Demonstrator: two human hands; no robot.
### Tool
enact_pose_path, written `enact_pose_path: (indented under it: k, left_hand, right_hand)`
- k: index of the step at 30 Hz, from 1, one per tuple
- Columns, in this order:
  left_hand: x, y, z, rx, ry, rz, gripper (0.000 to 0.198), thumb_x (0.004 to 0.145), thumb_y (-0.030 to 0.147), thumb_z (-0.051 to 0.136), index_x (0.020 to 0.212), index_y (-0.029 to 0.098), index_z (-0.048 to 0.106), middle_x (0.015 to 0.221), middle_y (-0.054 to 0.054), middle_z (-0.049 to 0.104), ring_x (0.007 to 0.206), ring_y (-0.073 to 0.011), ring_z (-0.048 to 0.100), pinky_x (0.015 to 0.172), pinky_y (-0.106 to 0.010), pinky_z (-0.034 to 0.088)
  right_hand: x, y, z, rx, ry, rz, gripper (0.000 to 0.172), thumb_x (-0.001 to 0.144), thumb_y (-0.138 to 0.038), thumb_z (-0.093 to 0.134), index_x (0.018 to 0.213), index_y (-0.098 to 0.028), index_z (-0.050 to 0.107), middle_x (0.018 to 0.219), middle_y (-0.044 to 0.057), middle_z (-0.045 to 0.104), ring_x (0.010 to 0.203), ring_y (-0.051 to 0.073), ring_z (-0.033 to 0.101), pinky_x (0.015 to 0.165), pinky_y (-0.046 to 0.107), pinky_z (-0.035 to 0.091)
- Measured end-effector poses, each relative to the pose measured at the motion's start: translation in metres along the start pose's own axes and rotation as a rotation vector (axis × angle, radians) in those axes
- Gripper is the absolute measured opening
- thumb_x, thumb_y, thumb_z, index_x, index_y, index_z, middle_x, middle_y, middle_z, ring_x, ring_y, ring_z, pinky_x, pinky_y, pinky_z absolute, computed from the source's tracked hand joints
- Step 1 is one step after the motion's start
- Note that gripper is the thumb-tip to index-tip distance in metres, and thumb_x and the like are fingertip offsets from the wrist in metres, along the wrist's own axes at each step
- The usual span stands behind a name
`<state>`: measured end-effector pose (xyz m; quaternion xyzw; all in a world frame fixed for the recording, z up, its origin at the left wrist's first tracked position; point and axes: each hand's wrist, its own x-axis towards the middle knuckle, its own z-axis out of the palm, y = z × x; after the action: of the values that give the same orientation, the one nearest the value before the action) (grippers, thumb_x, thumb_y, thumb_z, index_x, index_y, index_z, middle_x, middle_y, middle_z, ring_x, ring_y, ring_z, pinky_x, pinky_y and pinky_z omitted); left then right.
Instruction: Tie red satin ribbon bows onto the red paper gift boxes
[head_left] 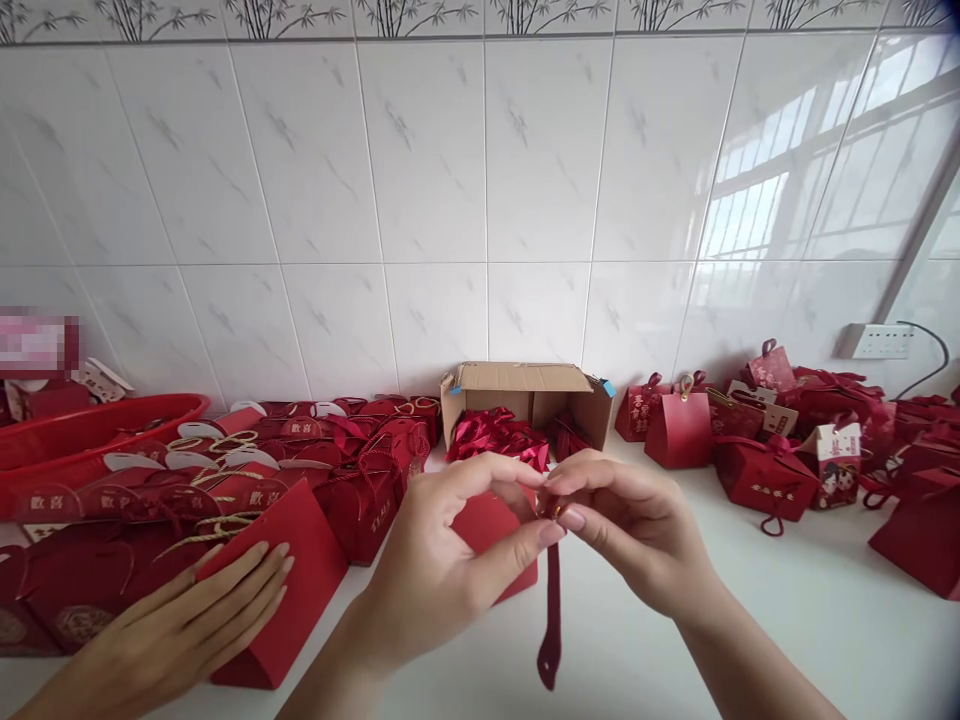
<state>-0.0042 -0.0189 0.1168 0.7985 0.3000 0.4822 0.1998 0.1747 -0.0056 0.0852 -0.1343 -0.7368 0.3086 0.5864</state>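
My left hand (465,550) and my right hand (637,530) meet in front of me, thumbs and forefingers pinched together at the top of a dark red ribbon strap (553,610). The strap hangs straight down and has a small hole near its pointed lower end. A tiny shiny gold-brown piece (556,510) shows between the fingertips; its kind is hard to make out. Just behind my left hand stands a plain red gift box (487,530), partly hidden by my fingers.
At the left, another person's hand (202,610) lies on a red gift box (292,580). Rows of red boxes (180,490) and a red basin (150,410) fill that side. A cardboard box (525,378) holds red ribbons (495,435). More gift boxes (765,480) sit at the right.
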Motion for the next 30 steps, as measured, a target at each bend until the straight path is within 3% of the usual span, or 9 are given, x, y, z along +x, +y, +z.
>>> enact_pose_path:
  k: [8,13,18,23,30]
  left_hand:
    - [0.001,-0.001,-0.003,-0.058,-0.022,-0.014,0.010,0.072,0.022,0.074,0.080,0.023,0.068,0.075,0.004,0.070,0.070,-0.0097,0.062,0.072,-0.021,0.048]
    - [0.002,-0.006,-0.006,-0.164,-0.080,-0.027,0.006,0.079,0.020,0.067,0.080,0.025,0.071,0.073,0.004,0.069,0.070,-0.0098,0.060,0.072,-0.021,0.046]
    - [0.001,-0.005,-0.003,-0.119,-0.071,-0.042,0.010,0.086,0.025,0.058,0.080,0.024,0.067,0.078,0.002,0.061,0.077,-0.0107,0.056,0.074,-0.022,0.043]
    - [0.002,0.000,0.003,-0.159,-0.116,-0.119,0.016,0.091,0.031,0.049,0.082,0.023,0.059,0.081,0.001,0.055,0.077,-0.0118,0.052,0.070,-0.022,0.041]
    - [0.000,0.003,0.007,-0.247,-0.184,-0.261,0.022,0.090,0.037,0.049,0.077,0.021,0.055,0.071,0.003,0.049,0.068,-0.0106,0.045,0.062,-0.020,0.039]
  right_hand:
    - [0.001,0.002,-0.002,-0.077,-0.051,-0.047,0.015,0.087,-0.010,0.056,0.088,-0.024,0.062,0.081,0.002,0.064,0.078,0.014,0.059,0.067,0.027,0.049]
    - [-0.002,0.006,-0.001,-0.048,-0.087,-0.084,0.016,0.090,-0.009,0.049,0.091,-0.023,0.056,0.082,0.002,0.060,0.077,0.013,0.055,0.066,0.027,0.047]
    - [-0.002,0.006,0.005,-0.099,-0.044,-0.145,0.014,0.091,-0.010,0.046,0.090,-0.021,0.054,0.078,0.002,0.055,0.070,0.012,0.052,0.061,0.026,0.045]
    - [0.000,0.003,0.003,-0.203,-0.055,-0.226,0.016,0.090,-0.010,0.047,0.087,-0.022,0.056,0.072,0.002,0.057,0.068,0.014,0.054,0.062,0.027,0.047]
    - [-0.001,0.004,-0.002,-0.318,-0.137,-0.333,0.025,0.087,-0.003,0.044,0.091,-0.022,0.059,0.077,0.004,0.061,0.071,0.015,0.058,0.061,0.028,0.049]
